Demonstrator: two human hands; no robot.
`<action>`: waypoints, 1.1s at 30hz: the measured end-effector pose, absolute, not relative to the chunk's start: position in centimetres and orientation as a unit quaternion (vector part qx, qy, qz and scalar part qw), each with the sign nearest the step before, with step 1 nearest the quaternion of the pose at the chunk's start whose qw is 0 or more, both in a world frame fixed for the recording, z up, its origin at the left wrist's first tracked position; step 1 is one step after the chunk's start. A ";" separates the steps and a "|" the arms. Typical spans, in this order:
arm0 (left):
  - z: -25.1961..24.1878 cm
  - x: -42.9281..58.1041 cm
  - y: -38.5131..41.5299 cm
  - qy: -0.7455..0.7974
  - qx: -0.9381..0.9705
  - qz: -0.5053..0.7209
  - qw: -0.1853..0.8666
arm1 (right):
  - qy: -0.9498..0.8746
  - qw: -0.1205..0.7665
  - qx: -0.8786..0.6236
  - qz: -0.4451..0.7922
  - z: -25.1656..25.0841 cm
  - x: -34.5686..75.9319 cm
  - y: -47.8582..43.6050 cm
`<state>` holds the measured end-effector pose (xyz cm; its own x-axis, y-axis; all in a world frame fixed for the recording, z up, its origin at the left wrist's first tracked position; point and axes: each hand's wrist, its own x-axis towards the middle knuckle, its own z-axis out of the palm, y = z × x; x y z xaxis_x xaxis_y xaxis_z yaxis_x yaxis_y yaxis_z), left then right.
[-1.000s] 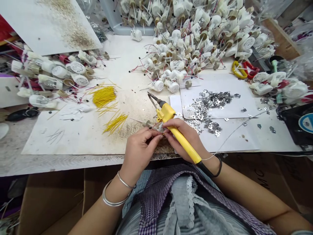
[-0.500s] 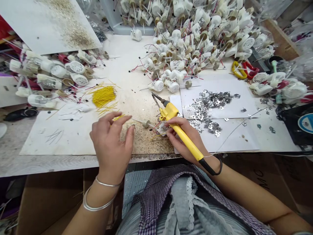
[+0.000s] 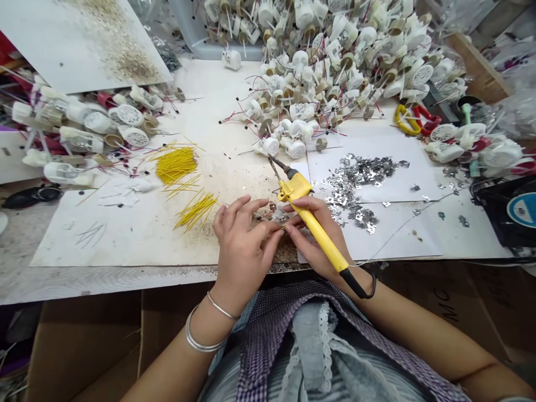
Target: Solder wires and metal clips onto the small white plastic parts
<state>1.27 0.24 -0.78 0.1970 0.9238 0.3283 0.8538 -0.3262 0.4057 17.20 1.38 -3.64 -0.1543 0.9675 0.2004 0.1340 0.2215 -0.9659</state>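
The right hand (image 3: 307,240) has its fingers clamped on a yellow soldering iron (image 3: 329,248) at lower center; the left hand (image 3: 245,245) spreads its fingers beside a small wired part (image 3: 273,219), grip unclear

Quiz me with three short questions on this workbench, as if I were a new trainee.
1. Which tool does the right hand hold: A tweezers, B a soldering iron, or C scissors?
2. True or false: the cut yellow wires lie on the white sheet, to the left of the hands.
3. How many silver bangles circle the left wrist?

Key: 1 B; 2 true; 3 two.
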 end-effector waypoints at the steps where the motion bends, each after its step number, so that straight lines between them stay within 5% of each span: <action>1: -0.7 1.3 0.3 0.584 0.764 0.261 0.083 | -0.631 0.472 -0.446 0.424 -3.7 17.3 1.4; 10: -0.7 1.2 0.6 0.616 0.723 0.274 0.153 | -0.704 0.496 -0.409 0.303 -3.3 17.5 0.9; 20: -1.0 0.3 0.8 0.641 0.733 0.214 0.078 | -0.677 0.525 -0.417 0.305 -2.9 20.8 0.1; 33: -0.4 0.1 1.4 0.635 0.754 0.153 0.068 | -0.799 0.420 -0.311 0.300 -1.4 25.7 -1.8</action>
<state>0.14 1.41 -0.40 0.1466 0.9786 0.1444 0.9369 -0.1842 0.2972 25.74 -1.82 -1.44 -0.4551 0.7475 0.4838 0.2445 0.6274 -0.7393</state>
